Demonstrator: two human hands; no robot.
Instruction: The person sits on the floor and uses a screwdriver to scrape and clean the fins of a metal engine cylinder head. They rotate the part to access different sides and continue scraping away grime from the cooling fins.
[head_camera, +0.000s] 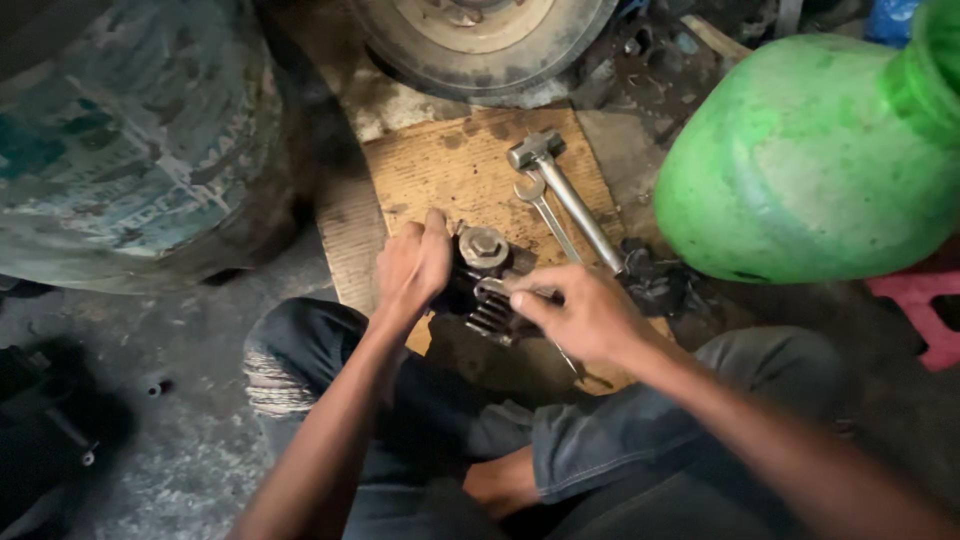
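Bracing finned engine part (487, 285) on wooden board (470, 180) with left hand (412, 268), grip clamped on its left side to stop rotation. Right hand (575, 315) pinching spanner (497, 289) at part's right. Hammer (560, 192), spare wrench (545, 212) parked just behind part, within reach.

No packages, labels, signs or screens anywhere in view.

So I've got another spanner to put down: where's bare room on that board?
Bare board lies left of the hammer and wrench. It is crowded around the engine part under the left hand and right hand.
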